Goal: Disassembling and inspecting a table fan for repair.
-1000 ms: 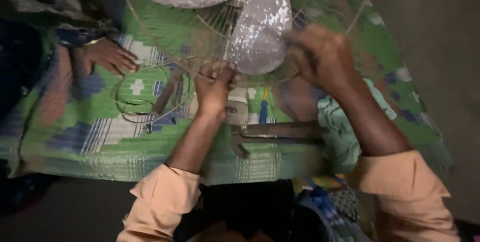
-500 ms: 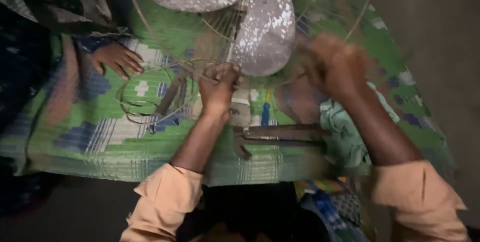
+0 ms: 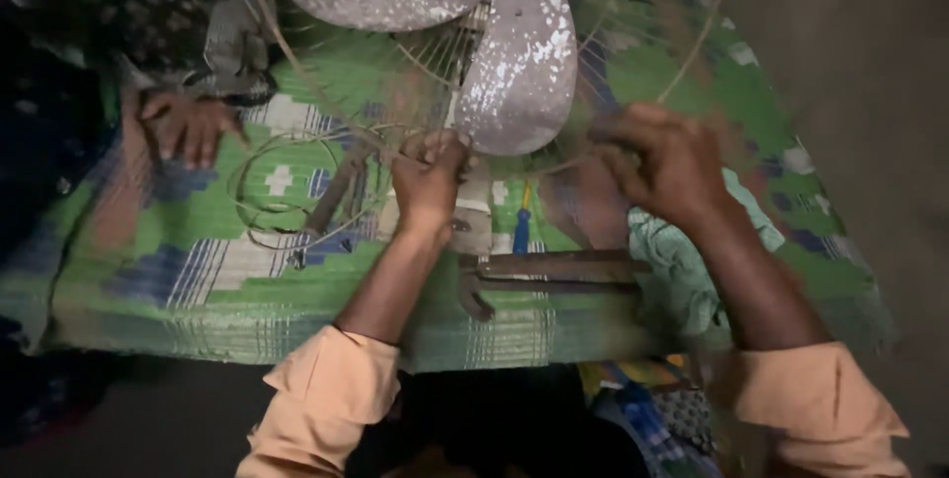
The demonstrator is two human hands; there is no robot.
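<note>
A metal fan with speckled grey blades (image 3: 519,63) lies on a green patterned mat (image 3: 237,280). Its thin wire guard (image 3: 692,53) rings the blades. My left hand (image 3: 427,176) is closed on the guard's wires just below the lowest blade. My right hand (image 3: 664,162) grips the guard's rim further right, fingers curled around the wire. Both sleeves are peach-coloured.
Another person's hand (image 3: 188,124) rests on the mat at the left. A loose coil of wire (image 3: 282,181) lies beside it. Large rusty pliers (image 3: 554,270) lie near the mat's front edge, with a blue-handled screwdriver (image 3: 521,226) and a teal cloth (image 3: 672,260).
My right hand has shifted slightly right and down along the guard's rim. My left hand keeps its grip. The other person's hand has barely moved.
</note>
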